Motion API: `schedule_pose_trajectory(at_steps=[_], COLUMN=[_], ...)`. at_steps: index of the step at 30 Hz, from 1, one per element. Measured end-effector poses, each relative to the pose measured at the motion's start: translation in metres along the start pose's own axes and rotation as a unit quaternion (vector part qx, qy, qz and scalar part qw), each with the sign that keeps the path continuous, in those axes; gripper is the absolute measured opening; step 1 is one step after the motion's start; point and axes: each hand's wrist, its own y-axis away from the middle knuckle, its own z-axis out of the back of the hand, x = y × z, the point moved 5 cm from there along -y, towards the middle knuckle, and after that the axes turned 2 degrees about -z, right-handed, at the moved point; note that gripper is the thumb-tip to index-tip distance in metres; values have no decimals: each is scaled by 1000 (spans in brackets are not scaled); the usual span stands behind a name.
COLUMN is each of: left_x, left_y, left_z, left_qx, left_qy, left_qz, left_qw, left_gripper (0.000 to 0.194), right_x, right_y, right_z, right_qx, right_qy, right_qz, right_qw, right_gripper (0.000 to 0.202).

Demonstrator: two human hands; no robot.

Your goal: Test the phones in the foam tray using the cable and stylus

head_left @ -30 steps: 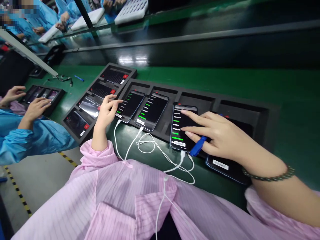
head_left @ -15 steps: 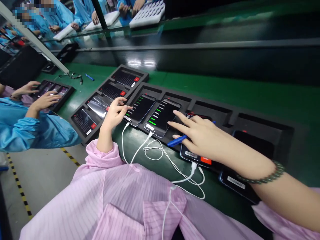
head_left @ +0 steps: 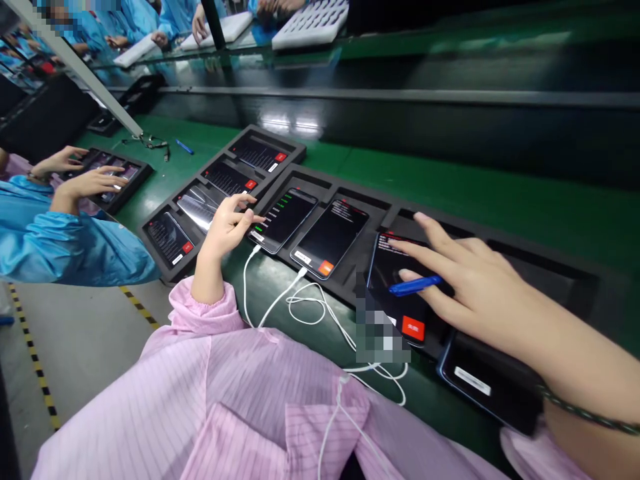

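Several phones lie in a long black tray (head_left: 385, 211). My left hand (head_left: 229, 225) has its fingers spread, with fingertips at the left edge of the first phone (head_left: 286, 219), which shows green and white lines. Beside it, the second phone (head_left: 331, 235) has a dark screen with an orange box. White cables plug into both. My right hand (head_left: 470, 280) holds a blue pen (head_left: 415, 286) among its fingers, above the third phone (head_left: 395, 300), which shows a red box. Another phone (head_left: 493, 383) lies below my right wrist, partly over the tray's edge.
A second black tray (head_left: 295, 150) with several phones stands at the left. Beyond it, a co-worker's hands (head_left: 90, 180) are over another tray. White cables (head_left: 325, 307) loop along the front edge. A blue pen (head_left: 185, 147) lies further back, and people in blue work across the line.
My right hand has moved right with the pen, from the second phone to the third. The second phone's screen went from green and white lines to small text and an orange box.
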Motion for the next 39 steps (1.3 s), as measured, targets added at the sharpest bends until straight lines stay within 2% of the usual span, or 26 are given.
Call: schedule_pose_trajectory(at_steps=[5,9,12,15,18,28,32,39], left_x=[2,4,6,14,21,17,17,17], left_y=[1,1,0,1,1,-2,-2,-1], left_z=[-3,-1,-5,-13,-17,-17,-15,-11], left_qx=[30,19,59,98,93,84,65,72], left_qy=[-15,-8,-13,-39,-58,-54,-37,-31], left_qz=[-6,3,15,57,89,68,64,64], left_qw=[999,1000,998,993,990,993,995,995], left_gripper=[67,69,73,78,81,89,89,88], right_x=[-16,-23,-25,-26,-25,-24,-27,-36], right_y=[10,16,18,18,19,19,21,24], right_z=[6,11,13,13,15,27,31,36], right_qx=[-14,-29,-37,-49,-66,-79,-81,-74], right_qy=[-2,1,12,33,59,105,107,91], right_qz=[-14,-36,-30,-19,-10,-8,-20,-55], right_qw=[1000,999,999,998,996,991,991,992], right_gripper=[62,57,57,59,58,57,59,60])
